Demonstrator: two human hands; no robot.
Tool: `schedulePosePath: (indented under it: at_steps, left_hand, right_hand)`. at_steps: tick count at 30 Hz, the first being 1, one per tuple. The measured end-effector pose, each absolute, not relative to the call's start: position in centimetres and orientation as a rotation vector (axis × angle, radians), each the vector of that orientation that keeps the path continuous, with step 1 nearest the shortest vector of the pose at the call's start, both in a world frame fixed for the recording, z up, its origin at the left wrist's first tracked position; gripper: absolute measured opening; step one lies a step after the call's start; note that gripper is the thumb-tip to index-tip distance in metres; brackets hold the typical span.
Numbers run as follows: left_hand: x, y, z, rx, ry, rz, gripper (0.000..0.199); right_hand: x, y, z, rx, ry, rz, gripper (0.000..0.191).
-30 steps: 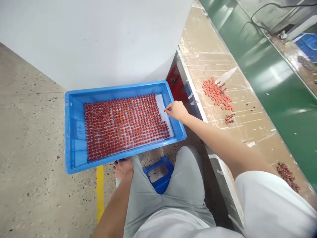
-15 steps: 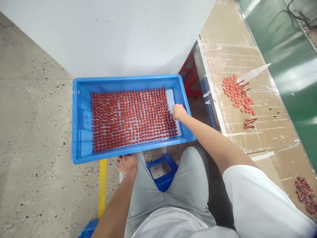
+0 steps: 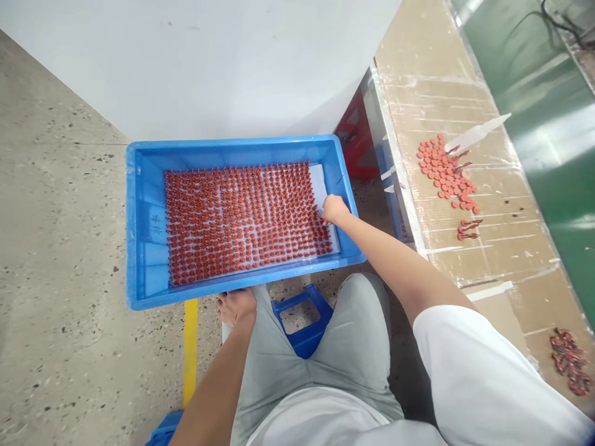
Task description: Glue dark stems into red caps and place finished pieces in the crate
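Note:
A blue plastic bin [image 3: 139,229] holds close rows of small red round-based parts [image 3: 232,223] with thin dark tips pointing up. They stand on a white sheet [image 3: 318,179], bare along its right edge. My right hand [image 3: 333,209] is inside the bin at the right end of the rows, fingers pinched together. Whatever lies between those fingertips is hidden. Below the bin's front rim, my left hand [image 3: 238,306] rests on my left knee, fingers loosely spread and partly in the rim's shadow.
To the right, a cardboard-covered table [image 3: 502,248] carries loose red discs [image 3: 444,170], a few upright red parts [image 3: 467,229] and a heap of dark red pieces [image 3: 569,361]. A blue stool [image 3: 304,344] shows between my legs. A white panel [image 3: 223,68] rises behind the bin.
The view has shifted slightly, so the bin appears a little further left. My right hand stays pinched at the same row end, and my left hand still rests on the knee.

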State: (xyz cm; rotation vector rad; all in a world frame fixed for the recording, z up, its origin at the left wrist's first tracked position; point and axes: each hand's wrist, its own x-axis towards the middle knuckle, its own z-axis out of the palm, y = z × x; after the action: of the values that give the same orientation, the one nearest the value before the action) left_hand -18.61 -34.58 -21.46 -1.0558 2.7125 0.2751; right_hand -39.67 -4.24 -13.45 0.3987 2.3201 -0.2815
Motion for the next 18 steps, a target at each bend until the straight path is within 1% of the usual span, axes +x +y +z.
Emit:
schedulePosePath:
  at_steps: [8,18]
  left_hand:
    - [-18.46,-34.71,-21.89,-1.06,2.723,0.266,0.039]
    - [-18.5,-34.62,-21.34,-1.059,2.724,0.255,0.041]
  right_hand:
    - [-39.46,-4.44,-13.36,0.383,2.311,-0.258,0.019]
    - [-39.38,-4.57,-13.3,0.416,2.308,-0.29,0.016]
